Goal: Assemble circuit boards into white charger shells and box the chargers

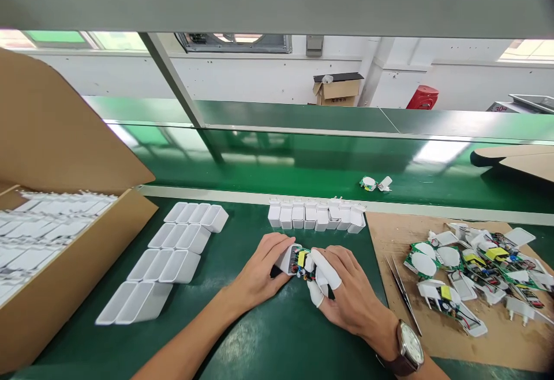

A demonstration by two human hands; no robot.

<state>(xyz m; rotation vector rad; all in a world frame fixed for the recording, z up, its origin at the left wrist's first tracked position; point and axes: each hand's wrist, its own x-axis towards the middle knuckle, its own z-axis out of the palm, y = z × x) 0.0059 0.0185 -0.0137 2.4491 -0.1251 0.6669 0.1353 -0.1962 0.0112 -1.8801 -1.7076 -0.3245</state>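
At the middle of the bench, my left hand (265, 264) is closed on a white plastic housing (285, 260), which lies on its side with its mouth facing right. My right hand (346, 290), with white covers on some fingers, grips a small circuit board (305, 261) with a yellow transformer and other components. The board's left end is at the housing's mouth; how far it sits inside is hidden. Just beyond my hands stands a row of white housings (310, 216). Tweezers (403, 294) lie to the right of my right hand.
Several rows of white housings (162, 235) stand at left, beside a cardboard box (108, 235) full of white parts. On a cardboard sheet (437, 350) at right, circuit boards (485, 270) are heaped. One more board (368, 183) lies on the green surface beyond the bench's back edge.
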